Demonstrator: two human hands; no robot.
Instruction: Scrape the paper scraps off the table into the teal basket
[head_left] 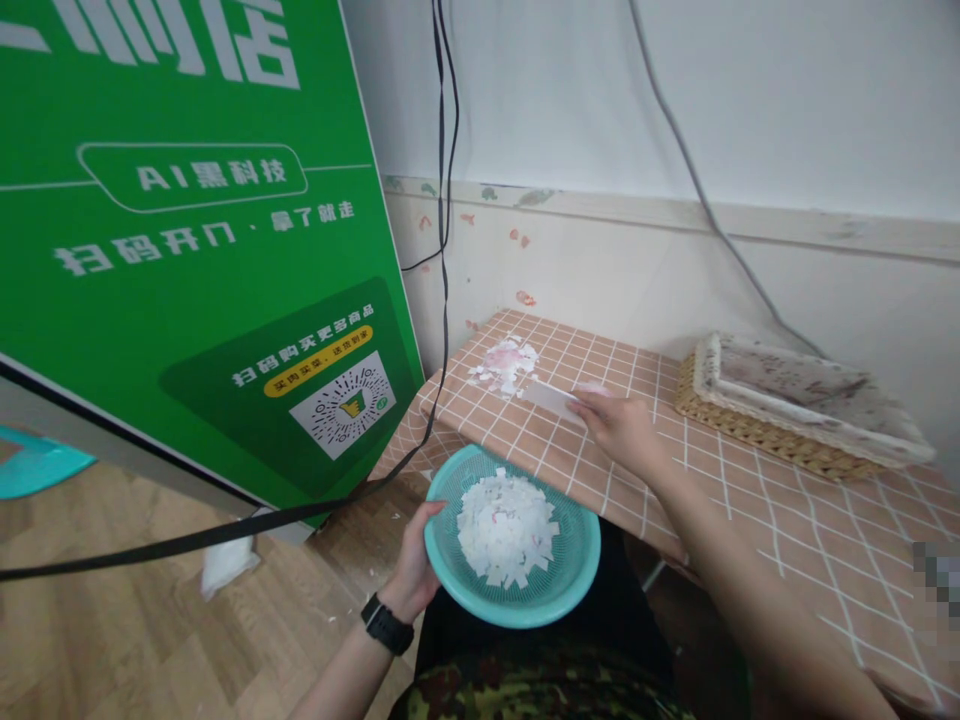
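My left hand (417,560), with a black watch on its wrist, is closed on the left rim of a teal plastic colander (579,575) above my lap. Inside it lies a heap of small white paper pieces (506,530). My right hand (611,425) pinches a flat whitish strip (549,398) over the table; whether it is paper or plastic I cannot tell. Just beyond the strip's far end, more white and pink scraps (506,362) are spread on the checked tablecloth (577,455). Something pinkish shows behind my right fingers, mostly hidden.
A wicker basket with a cloth liner (810,410) stands on the table to the right. At left rises a green cabinet (217,300) with printed signs. A black cable (300,512) runs across in front of it. Some white plastic (227,565) lies on the wooden floor.
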